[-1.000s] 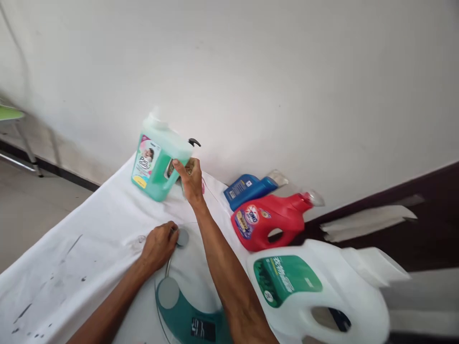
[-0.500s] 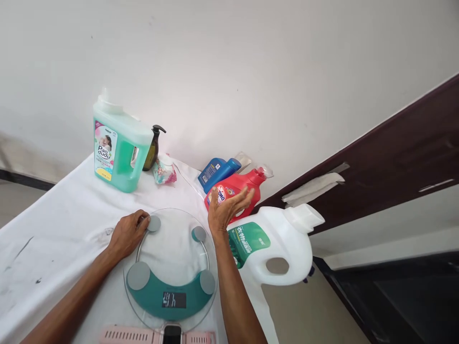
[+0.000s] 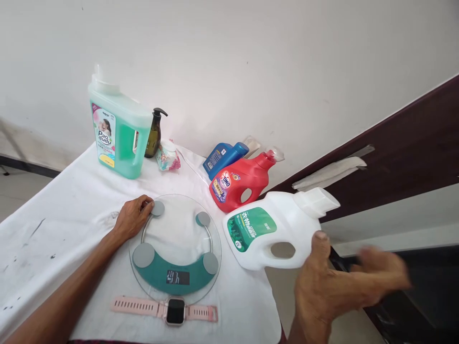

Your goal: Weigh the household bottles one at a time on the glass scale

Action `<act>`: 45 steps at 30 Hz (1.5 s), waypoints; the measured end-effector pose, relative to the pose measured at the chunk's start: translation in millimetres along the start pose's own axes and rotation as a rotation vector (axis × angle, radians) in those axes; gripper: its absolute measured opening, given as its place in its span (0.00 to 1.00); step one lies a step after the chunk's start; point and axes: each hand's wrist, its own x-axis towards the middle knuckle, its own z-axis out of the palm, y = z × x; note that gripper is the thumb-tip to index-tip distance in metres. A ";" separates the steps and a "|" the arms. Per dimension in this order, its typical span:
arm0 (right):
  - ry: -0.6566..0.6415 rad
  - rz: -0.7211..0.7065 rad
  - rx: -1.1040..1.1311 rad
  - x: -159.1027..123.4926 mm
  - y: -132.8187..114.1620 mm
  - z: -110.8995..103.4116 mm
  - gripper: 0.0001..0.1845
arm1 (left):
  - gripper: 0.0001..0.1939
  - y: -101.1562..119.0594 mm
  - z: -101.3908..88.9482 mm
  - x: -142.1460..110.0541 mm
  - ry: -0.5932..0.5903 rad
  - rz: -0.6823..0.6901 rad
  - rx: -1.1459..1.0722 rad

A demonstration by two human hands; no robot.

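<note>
A round glass bathroom scale point(image 3: 172, 282) with a teal band, grey pads and a lit display lies on the white cloth. My left hand point(image 3: 133, 218) grips its far left edge beside a pad, fingers bent and closed. A pink-strapped smartwatch point(image 3: 175, 311) lies flat along the scale's near edge. My right hand point(image 3: 333, 286) is raised past the table's right side, fingers apart and partly smeared by motion, holding nothing. Closest to it is a white laundry liquid jug point(image 3: 256, 229) with a green label, lying on its side with its cap pointing right.
Behind the white jug lie a red OMO detergent bottle point(image 3: 240, 179) and a blue bottle point(image 3: 220, 160). At the back left stand a green Pao dudu jug point(image 3: 122, 129), a dark pump bottle point(image 3: 154, 136) and a crumpled soft pack point(image 3: 168, 156). A wall point(image 3: 229, 62) rises behind.
My right hand has swung from above the red bottle and white jug out to the right and nearer me. The left stays at the scale's edge. The view has shifted, showing the whole watch.
</note>
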 end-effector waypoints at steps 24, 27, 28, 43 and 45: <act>-0.262 0.252 0.500 -32.8 -27.8 -12.2 0.28 | 0.14 -4.4 3.5 -2.1 0.049 0.056 -0.038; -0.386 0.258 0.578 -40.3 -44.1 8.4 0.31 | 0.14 -4.5 4.0 -1.7 0.040 0.056 -0.032; -0.432 0.277 0.599 -44.7 -47.8 18.3 0.32 | 0.14 -4.2 3.8 -2.0 0.037 0.056 -0.030; -0.803 0.275 0.704 -85.3 -43.5 90.3 0.35 | 0.16 -6.1 8.6 -0.4 0.031 0.044 0.019; -0.821 0.246 0.694 -80.7 -36.7 89.9 0.33 | 0.17 -5.7 8.1 -0.8 0.029 0.044 0.025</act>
